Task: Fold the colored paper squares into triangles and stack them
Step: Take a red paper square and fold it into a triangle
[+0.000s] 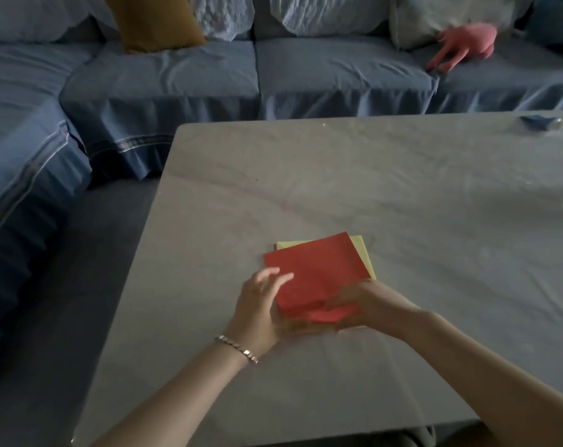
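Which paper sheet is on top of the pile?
The red sheet lies on top; the pale yellow sheet beneath shows only as a strip along its far and right edges.

Yellow paper (366, 258) mostly hidden under red paper (318, 269).

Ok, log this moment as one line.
red paper on yellow paper | unfolded | left hand touches left edge | right hand grips near edge
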The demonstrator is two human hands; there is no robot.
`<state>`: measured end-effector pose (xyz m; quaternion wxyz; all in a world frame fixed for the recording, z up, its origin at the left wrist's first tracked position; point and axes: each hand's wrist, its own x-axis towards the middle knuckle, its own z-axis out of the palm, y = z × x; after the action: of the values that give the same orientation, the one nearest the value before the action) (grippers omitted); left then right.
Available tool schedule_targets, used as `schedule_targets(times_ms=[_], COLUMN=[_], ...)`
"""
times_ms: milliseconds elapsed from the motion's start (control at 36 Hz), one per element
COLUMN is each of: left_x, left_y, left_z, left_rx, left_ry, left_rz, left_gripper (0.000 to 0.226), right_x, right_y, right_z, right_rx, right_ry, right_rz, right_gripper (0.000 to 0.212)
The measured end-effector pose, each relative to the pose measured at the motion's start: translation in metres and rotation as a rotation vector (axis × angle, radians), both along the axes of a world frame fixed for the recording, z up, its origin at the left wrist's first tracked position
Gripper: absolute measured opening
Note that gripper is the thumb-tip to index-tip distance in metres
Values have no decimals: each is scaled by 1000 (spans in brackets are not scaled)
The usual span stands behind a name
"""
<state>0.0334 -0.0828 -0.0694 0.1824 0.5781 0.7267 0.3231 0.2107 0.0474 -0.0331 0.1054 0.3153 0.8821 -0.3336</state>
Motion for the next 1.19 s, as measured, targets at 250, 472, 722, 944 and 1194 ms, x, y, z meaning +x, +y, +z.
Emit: schedule_targets(times_ms=[250,472,722,944,1194], left_x=[5,21,20,8,5], left_y=[6,14,14,7,3], left_z=[9,4,10,8,10], left_rx=[77,63,78,-15,-35], left_ry=[-132,-299,-324,-353,-359], left_rz=[-20,132,77,37,3], left_gripper=[41,21,28,14,13], right_x=[3,8,9,12,15], right_y=[-11,-14,-12,-8,-9], right_z=[8,3,5,1,-1], right_rx=[-42,-89,-117,-276,-295], right_ry=[221,297,343,338,405], right_rz=[-244,-462,-553,-562,-504], right_gripper=[17,22,19,25,20])
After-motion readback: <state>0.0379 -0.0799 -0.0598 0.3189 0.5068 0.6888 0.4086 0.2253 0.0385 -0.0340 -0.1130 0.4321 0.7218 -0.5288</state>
